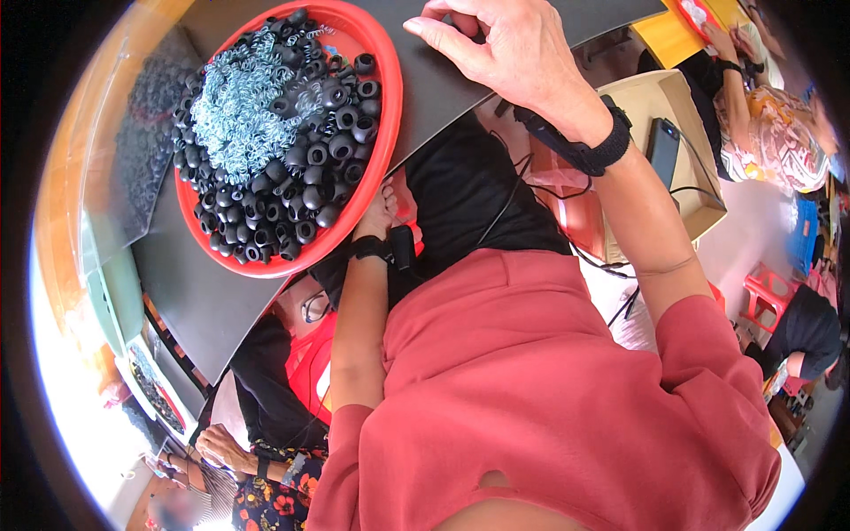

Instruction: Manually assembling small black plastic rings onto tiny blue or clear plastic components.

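Pale springs and black hollow parts fill a red basin at left. The left hand sits below the edge of the dark table, grip impossible to tell; the curled right hand, contents unclear, seems between pickups, the next calling for a leftward reach.

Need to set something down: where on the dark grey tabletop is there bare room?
The dark grey tabletop shows two bare patches: between the round red plastic basin and the right hand, and below left of the basin, toward the pale green plastic bin. The basin is crowded with hollow black pieces and pale blue coils.
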Available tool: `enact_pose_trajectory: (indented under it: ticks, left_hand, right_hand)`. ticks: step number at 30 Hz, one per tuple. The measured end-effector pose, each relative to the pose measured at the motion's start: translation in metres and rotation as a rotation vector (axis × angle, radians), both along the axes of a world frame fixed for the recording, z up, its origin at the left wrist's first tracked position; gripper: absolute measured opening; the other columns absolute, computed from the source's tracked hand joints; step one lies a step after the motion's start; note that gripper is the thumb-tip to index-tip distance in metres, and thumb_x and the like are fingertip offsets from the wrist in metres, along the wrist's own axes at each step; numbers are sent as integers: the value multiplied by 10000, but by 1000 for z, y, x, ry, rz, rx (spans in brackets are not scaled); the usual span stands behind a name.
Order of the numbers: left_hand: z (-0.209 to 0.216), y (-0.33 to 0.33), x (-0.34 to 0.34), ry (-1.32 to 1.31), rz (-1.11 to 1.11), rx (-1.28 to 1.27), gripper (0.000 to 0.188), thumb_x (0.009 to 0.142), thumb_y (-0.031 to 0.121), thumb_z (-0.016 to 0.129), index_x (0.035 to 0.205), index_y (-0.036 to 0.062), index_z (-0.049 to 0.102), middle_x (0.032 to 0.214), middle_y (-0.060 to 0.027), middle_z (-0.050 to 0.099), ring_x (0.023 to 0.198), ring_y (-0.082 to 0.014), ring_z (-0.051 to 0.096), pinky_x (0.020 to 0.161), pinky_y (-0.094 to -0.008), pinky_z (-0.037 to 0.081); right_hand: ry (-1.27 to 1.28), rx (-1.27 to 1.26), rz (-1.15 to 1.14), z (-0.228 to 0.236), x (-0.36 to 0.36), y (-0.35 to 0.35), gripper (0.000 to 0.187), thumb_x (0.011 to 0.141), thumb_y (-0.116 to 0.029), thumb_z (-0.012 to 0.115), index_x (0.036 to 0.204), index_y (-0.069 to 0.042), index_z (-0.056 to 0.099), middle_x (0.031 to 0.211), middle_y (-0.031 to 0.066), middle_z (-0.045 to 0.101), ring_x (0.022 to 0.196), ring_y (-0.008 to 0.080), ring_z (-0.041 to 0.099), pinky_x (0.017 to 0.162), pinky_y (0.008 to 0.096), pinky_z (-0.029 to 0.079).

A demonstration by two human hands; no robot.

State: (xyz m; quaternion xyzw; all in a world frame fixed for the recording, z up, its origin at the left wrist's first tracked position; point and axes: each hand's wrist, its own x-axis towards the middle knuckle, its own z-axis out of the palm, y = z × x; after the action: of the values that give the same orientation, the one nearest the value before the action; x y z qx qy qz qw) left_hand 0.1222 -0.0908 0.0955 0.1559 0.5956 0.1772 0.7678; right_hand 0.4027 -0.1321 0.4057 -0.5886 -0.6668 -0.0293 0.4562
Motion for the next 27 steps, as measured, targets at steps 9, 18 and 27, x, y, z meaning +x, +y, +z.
enact_pose_trajectory:
  ticks: [9,18,27]
  left_hand:
    - [7,-3,-1,22,0,38,221,972,353,545,949,140,597,604,66,369,451,-87,325,394,-230,254]
    - [14,-4,0,1,29,11,216,954,336,588,940,121,599,604,60,378,457,-84,324,402,-226,251]
    - [0,-6,-5,-54,68,91,223,956,341,584,940,120,608,616,64,379,469,-79,325,405,-229,248]
  right_hand:
    - [-16,12,5,1,0,-1,193,816,-224,685,734,-56,636,662,90,608,584,289,593,573,388,437]
    - [15,0,13,2,-1,0,184,819,-210,681,739,-50,639,653,97,600,572,285,592,559,379,445]
    - [33,-34,2,6,-3,1,188,823,-214,678,748,-45,644,650,103,595,561,289,589,548,373,444]
